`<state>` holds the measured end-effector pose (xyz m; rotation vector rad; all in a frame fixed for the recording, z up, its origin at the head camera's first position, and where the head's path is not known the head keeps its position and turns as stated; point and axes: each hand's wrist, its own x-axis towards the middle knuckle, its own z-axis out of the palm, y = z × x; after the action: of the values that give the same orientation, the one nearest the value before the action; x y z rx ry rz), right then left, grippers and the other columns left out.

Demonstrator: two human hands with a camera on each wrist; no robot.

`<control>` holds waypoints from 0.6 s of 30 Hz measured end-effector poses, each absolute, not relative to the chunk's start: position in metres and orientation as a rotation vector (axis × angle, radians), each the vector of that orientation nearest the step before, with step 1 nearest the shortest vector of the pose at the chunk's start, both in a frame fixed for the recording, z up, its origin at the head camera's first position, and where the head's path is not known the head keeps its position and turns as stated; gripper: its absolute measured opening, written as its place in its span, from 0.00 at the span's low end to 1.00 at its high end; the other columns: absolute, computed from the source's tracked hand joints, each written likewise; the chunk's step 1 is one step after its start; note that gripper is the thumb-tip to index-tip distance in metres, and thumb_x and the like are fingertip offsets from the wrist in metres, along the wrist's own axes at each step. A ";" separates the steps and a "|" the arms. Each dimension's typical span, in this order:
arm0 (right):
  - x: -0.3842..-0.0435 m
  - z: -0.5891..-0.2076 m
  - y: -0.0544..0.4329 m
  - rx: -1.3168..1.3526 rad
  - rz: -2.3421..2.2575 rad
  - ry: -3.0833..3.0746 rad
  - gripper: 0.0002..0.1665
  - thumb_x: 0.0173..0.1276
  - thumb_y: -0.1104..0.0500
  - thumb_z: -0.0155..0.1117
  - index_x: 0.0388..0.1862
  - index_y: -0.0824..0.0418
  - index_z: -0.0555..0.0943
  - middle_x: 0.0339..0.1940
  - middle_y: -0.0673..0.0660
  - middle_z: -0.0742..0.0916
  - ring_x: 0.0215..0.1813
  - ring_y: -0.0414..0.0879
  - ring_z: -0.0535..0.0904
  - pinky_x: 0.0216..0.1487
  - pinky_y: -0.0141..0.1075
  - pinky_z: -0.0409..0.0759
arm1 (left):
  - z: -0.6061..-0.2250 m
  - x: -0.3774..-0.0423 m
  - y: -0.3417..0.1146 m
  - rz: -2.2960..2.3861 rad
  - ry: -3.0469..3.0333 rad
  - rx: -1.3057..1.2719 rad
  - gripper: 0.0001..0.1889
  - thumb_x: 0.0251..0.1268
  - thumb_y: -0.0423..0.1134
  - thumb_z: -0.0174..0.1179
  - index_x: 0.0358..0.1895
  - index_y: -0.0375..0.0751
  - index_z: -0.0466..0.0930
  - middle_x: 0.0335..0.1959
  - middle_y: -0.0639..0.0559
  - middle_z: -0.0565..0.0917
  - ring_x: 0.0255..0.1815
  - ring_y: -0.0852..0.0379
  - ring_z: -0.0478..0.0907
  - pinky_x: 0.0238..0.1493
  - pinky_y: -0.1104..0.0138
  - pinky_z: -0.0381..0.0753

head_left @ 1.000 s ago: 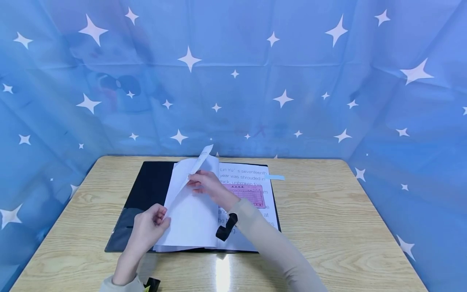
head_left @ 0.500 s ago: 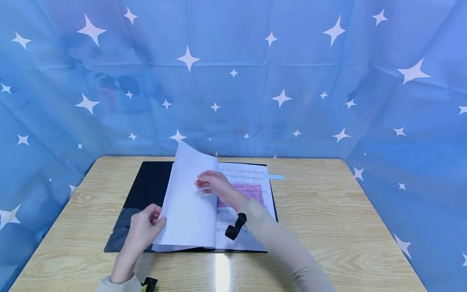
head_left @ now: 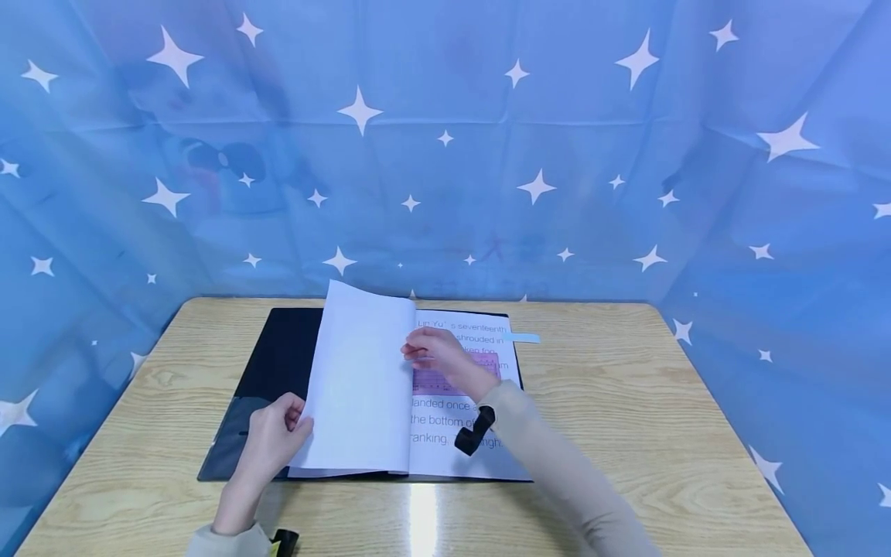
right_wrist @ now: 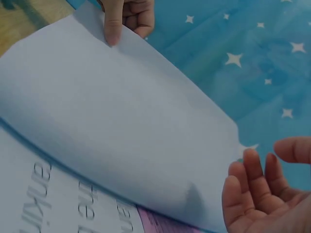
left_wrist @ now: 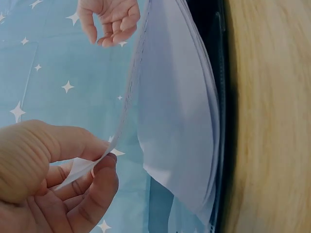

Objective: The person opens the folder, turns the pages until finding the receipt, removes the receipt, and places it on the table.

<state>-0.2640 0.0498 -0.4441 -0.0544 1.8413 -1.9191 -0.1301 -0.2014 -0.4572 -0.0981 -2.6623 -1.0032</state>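
Note:
My left hand [head_left: 273, 433] pinches the outer edge of a lifted white page [head_left: 358, 387] between thumb and fingers, as the left wrist view shows. The page's blank side faces up, and its far left corner stands raised. It belongs to an open black folder [head_left: 278, 356] of papers. My right hand [head_left: 442, 360] hovers over the fold and right-hand sheet, its fingers loosely bent and holding nothing. Under it lies a printed sheet [head_left: 452, 456] with large text and a pink slip [head_left: 445, 383], both partly hidden by the hand and sleeve.
A light blue tab [head_left: 522, 338] sticks out past the right edge of the printed sheet. The folder lies on a wood-grain table [head_left: 626, 433]. Behind and beside the table hangs a blue curtain [head_left: 445, 224] with white stars. Black straps [head_left: 476, 431] circle the wrists.
The right hand has let go of the page and moved right, off the middle of the sheet. The page now lies flatter to the left; the left hand has shifted slightly left with its edge.

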 end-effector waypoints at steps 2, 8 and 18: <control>-0.264 -0.445 0.056 -0.031 -1.925 1.850 0.16 0.67 0.63 0.53 0.49 0.73 0.73 0.33 0.54 0.83 0.37 0.43 0.80 0.40 0.34 0.78 | -0.458 -0.131 -0.202 -1.007 -2.682 -0.082 0.06 0.45 0.22 0.61 0.26 0.31 0.74 0.17 0.52 0.72 0.21 0.58 0.68 0.21 0.70 0.68; -0.266 -0.447 0.074 0.038 -1.911 1.886 0.20 0.67 0.63 0.53 0.53 0.75 0.71 0.35 0.55 0.83 0.41 0.47 0.80 0.46 0.39 0.77 | -0.464 -0.133 -0.203 -1.007 -2.751 -0.017 0.05 0.46 0.23 0.60 0.27 0.31 0.74 0.18 0.52 0.71 0.22 0.57 0.68 0.23 0.69 0.68; -0.269 -0.452 0.110 0.109 -1.859 1.970 0.18 0.66 0.62 0.56 0.51 0.72 0.72 0.41 0.60 0.83 0.50 0.54 0.79 0.49 0.40 0.78 | -0.472 -0.135 -0.205 -1.007 -2.820 0.031 0.05 0.47 0.23 0.60 0.27 0.31 0.74 0.18 0.51 0.71 0.23 0.56 0.68 0.24 0.68 0.67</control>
<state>-0.2687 0.1095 -0.4524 0.1093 1.9695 -1.8590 -0.1355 -0.2046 -0.4724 0.0306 -2.8196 -1.0070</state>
